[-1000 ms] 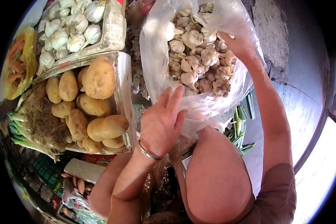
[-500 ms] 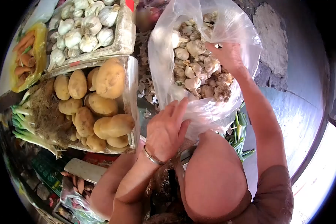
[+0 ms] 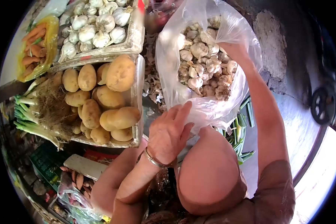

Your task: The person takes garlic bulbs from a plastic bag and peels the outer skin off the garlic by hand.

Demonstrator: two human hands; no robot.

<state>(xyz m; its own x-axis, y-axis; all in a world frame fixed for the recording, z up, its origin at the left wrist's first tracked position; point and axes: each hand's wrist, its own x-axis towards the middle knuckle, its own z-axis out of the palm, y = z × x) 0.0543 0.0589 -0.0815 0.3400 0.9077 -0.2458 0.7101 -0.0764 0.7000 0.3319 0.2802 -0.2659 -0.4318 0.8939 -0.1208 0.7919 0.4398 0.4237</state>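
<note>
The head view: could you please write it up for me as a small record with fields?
Left hand: open, fingers at the near side of the clear bag
Right hand: at the garlic on the bag's right side; grip cannot be told
Clear bag: mouth spread wide, loose garlic bulbs inside
Left of bag: a crate of whiter garlic, and nearer, potatoes in another crate
Far left: carrots in a yellow bag; rooted green onions beside the potatoes
Worn: bracelet on the left wrist
</note>
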